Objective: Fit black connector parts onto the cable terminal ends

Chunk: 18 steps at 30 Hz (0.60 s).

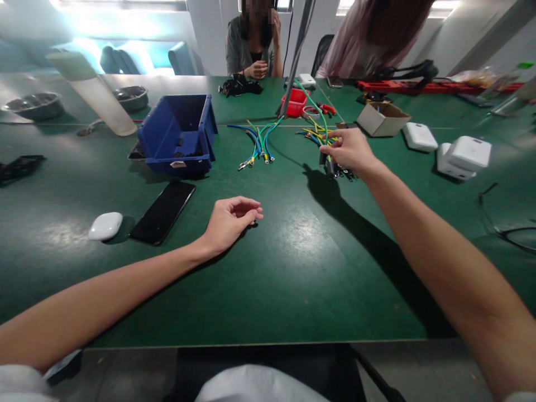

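Observation:
My right hand [349,149] is over the right-hand bunch of wires, its thumb and forefinger closed on a green wire [321,111]. That wire arcs up and back from the fingers. Under the hand lie blue and yellow wires [310,134] with dark ends; the palm hides part of them. My left hand [232,222] rests on the green table, fingers loosely curled, with a gap behind the thumb and nothing visible in it. Beyond it sits a second bunch of green and blue wires [262,139], with metal lugs on their near ends.
A blue bin [178,137] with dark bits stands at left, near a black phone [164,212] and white case [105,226]. White boxes [464,156], a carton [383,119] and glasses [519,237] are right. A metal pole [298,56] rises behind the wires. Two people are across the table.

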Motion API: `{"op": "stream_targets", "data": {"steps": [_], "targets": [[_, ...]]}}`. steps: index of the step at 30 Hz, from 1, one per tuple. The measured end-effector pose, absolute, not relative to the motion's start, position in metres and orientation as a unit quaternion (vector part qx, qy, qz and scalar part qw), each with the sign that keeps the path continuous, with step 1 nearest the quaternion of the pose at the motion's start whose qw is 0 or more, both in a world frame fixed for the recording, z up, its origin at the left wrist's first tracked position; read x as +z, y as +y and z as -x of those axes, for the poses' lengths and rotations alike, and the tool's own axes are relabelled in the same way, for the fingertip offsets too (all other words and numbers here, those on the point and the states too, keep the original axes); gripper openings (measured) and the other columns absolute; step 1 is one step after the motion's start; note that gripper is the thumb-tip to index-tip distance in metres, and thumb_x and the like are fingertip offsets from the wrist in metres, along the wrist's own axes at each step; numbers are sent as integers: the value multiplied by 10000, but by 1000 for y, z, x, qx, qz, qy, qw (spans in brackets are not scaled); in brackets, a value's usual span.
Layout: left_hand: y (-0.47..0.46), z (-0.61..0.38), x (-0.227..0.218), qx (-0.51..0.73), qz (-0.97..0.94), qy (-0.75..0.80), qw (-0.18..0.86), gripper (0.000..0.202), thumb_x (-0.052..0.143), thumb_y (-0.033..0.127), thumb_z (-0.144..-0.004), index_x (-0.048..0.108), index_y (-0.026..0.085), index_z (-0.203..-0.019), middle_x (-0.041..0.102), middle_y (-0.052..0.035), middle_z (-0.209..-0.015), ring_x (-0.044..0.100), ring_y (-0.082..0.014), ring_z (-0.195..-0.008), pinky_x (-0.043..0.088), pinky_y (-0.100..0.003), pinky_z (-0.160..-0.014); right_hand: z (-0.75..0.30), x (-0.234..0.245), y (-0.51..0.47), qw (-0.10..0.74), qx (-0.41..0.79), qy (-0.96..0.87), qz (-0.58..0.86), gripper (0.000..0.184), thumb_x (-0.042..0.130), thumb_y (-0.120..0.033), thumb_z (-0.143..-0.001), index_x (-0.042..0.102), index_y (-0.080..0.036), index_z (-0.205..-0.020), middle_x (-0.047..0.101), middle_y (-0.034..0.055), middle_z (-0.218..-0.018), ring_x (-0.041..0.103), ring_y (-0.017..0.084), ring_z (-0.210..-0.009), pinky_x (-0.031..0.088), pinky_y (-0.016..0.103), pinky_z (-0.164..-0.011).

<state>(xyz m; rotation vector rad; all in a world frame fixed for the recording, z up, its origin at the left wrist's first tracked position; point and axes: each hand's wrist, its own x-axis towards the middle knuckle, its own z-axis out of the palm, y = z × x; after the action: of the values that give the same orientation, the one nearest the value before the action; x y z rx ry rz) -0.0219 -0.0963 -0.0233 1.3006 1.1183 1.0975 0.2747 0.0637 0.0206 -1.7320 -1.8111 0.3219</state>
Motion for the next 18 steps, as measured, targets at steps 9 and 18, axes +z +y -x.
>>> {"op": "stream_targets", "data": {"steps": [9,18], "targets": [[-100,22,-18,395,-603,451,526,99,692,194,-718,685,116,-777,706,-61,-759,645,-118,-560,538,-237,-563,-293,20,71,194,52,-677,708,431,721,-309,-767,705,-131,-1160,726,109,-852,674,287,-854,510,403,-817],[-100,21,-19,393,-600,453,529,105,697,210,-716,695,127,-780,708,-69,-769,635,-123,-568,555,-249,-556,-314,16,81,154,35,-661,734,449,699,-337,-784,702,-128,-1182,715,156,-1071,641,328,-1047,494,401,-903]]}}
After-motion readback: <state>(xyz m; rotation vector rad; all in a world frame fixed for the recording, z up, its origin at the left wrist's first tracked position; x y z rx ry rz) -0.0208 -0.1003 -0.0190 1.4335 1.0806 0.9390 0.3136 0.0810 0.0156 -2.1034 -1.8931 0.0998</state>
